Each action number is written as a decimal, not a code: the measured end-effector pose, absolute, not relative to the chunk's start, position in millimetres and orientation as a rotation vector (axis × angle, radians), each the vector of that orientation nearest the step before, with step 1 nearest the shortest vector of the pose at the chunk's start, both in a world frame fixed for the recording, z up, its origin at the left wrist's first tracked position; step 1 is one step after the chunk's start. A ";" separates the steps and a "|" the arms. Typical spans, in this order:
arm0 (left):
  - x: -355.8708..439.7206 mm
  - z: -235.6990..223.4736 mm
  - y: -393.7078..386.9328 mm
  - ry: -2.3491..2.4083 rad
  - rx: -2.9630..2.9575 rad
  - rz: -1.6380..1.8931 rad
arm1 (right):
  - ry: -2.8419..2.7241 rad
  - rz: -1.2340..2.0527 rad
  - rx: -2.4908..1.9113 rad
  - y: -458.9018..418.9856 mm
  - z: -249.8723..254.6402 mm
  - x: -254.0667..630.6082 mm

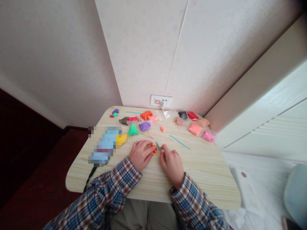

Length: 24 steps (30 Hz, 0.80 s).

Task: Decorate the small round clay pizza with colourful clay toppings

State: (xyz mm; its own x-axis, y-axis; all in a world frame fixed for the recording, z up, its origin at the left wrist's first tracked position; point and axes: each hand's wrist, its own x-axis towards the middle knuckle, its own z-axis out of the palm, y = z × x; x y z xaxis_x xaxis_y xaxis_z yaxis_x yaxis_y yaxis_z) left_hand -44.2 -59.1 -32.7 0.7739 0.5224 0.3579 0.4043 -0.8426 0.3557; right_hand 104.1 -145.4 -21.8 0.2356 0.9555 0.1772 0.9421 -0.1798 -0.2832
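Observation:
A small round clay piece (153, 149), yellow at the rim with red bits on top, lies on the table. The fingers of my left hand (141, 155) are closed on its left side, partly covering it. In my right hand (172, 162) is a teal modelling clay knife (158, 147), its blade tilted over the right edge of the clay piece. Whether blade and clay touch, I cannot tell. Just beyond lie a thin red clay strip (150, 134) and a small orange-pink clay lump (162, 129).
Across the wooden table's (203, 172) back lie several bagged clays, including green (133, 129), purple (145, 126) and coral (195, 128). A teal stick (179, 142) rests at right. A blurred blue object (105, 147) is at left. Clay grapes (115, 111) sit back left.

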 end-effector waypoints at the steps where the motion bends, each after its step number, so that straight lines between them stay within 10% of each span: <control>1: -44.3 -32.3 -59.0 0.747 2.686 0.660 | -1.728 0.056 -2.191 -145.5 -22.0 105.6; 24: -39.4 -27.2 -60.4 1.030 2.499 0.694 | -1.668 0.098 -2.161 -145.4 -25.6 110.5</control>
